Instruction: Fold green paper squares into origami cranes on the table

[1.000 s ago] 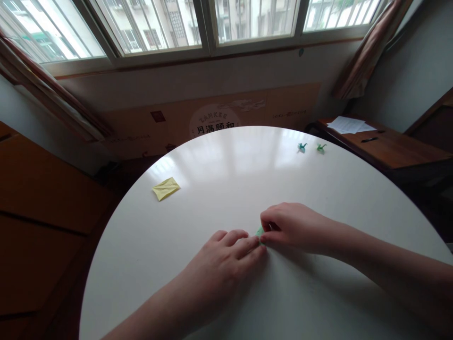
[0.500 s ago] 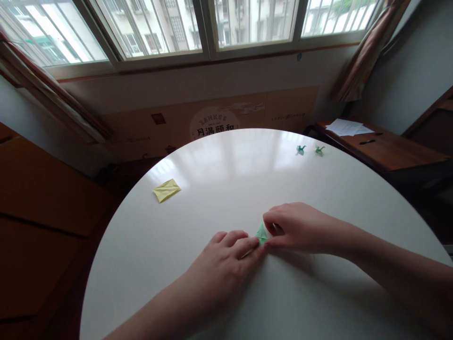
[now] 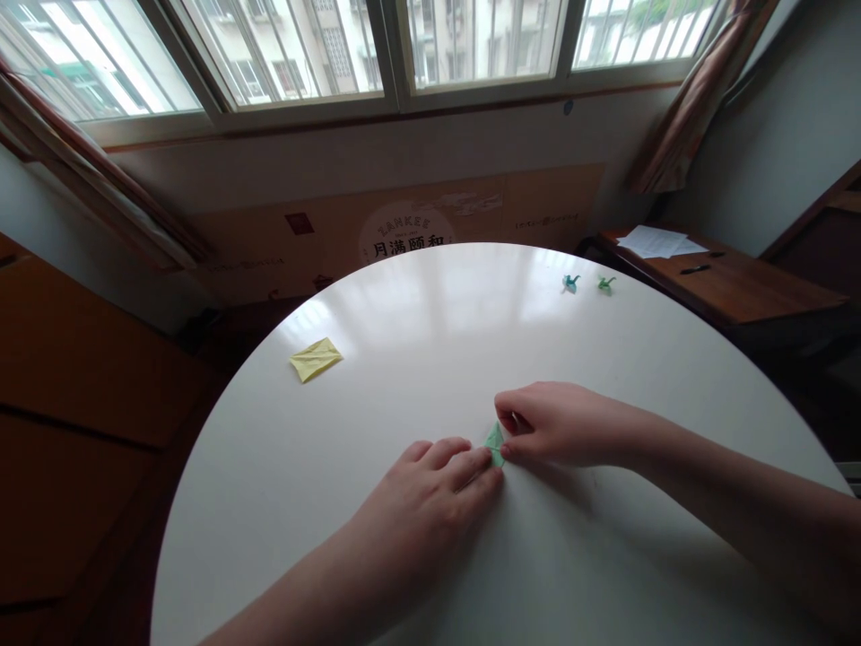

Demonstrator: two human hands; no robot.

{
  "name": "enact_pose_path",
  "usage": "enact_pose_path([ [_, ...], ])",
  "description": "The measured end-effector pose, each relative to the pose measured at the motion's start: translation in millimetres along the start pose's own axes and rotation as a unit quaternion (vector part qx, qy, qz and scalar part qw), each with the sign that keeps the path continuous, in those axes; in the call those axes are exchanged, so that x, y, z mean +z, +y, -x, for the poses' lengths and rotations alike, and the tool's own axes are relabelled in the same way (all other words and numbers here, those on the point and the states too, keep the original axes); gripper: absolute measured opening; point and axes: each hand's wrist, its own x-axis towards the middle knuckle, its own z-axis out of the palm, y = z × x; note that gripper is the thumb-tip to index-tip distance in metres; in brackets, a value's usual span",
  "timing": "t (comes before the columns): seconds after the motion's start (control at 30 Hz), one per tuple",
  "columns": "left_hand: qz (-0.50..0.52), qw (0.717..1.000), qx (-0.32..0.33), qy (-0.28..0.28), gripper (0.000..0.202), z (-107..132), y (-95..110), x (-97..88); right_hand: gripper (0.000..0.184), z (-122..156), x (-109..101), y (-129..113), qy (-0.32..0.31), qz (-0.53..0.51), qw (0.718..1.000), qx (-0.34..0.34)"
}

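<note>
A small piece of green folded paper (image 3: 494,440) lies on the white table between my hands, partly covered by my fingers. My left hand (image 3: 437,489) pins its lower left side, with the index finger and thumb pressed onto it. My right hand (image 3: 548,426) is curled at the paper's right edge, thumb tip touching it and fingers bent in a pinch. Exactly how much paper sits between those fingertips is hidden.
A creased yellow paper (image 3: 316,360) lies on the round table (image 3: 417,314) at the left. Toward the far right edge stand a blue folded crane (image 3: 570,283) and a green folded crane (image 3: 605,284). White sheets (image 3: 657,241) lie on a brown side table (image 3: 760,292).
My right hand has shifted slightly left and up along the green paper, its thumb now higher on the edge. My left hand has stayed almost still.
</note>
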Motion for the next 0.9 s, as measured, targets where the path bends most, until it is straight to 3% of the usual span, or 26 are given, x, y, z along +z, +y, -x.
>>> enact_pose_path([
  [0.33,0.017,1.0,-0.008,0.0,0.033,4,6,-7.8,0.019,-5,-9,-4,-0.02,-0.001,1.0,0.013],
  [0.6,0.022,0.999,-0.005,0.026,0.034,2,-5,-14.2,0.022,-3,-5,-2,-0.009,-0.024,1.0,0.009],
  [0.9,0.042,0.999,0.006,0.021,0.03,0,7,-15.1,0.015,5,4,-3,0.053,-0.051,0.997,-0.01],
])
